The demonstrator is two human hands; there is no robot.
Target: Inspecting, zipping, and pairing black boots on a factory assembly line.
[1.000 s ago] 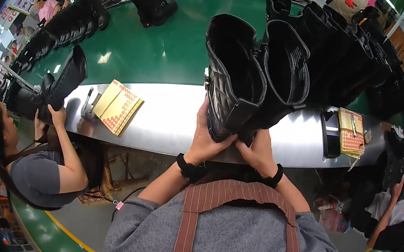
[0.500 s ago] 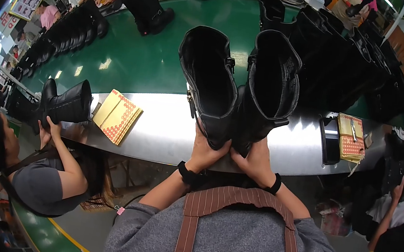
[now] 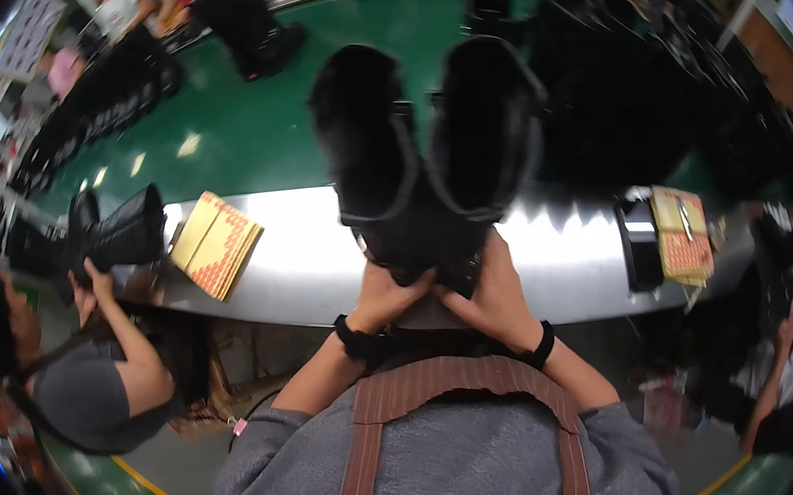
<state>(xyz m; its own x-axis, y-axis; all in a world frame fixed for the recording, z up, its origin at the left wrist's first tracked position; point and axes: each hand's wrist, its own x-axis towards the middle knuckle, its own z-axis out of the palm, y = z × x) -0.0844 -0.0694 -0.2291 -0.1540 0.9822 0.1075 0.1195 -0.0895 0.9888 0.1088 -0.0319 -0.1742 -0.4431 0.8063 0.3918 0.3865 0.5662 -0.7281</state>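
Observation:
A pair of black boots stands upright in front of me over the steel edge of the bench, their open tops toward me and blurred by motion. My left hand [image 3: 390, 298] is closed around the foot end of the left boot [image 3: 360, 159], its thumb on the near side. In the same way my right hand [image 3: 493, 294] grips the right boot [image 3: 485, 140]. The fingers underneath are mostly hidden. Both boots lean close together at the bottom, and their shafts spread apart toward the top.
A yellow-and-red pad [image 3: 216, 245] lies left on the steel strip [image 3: 292, 254]. Another patterned pad [image 3: 682, 238] with a pen sits right, beside a black tray-like object [image 3: 641, 246]. Black boots crowd the green surface [image 3: 263, 122] at right. A co-worker [image 3: 103, 380] at left handles another boot.
The pair of boots has shifted to the left in my hands and is blurred now. The whole view has turned slightly. Both hands keep their grip.

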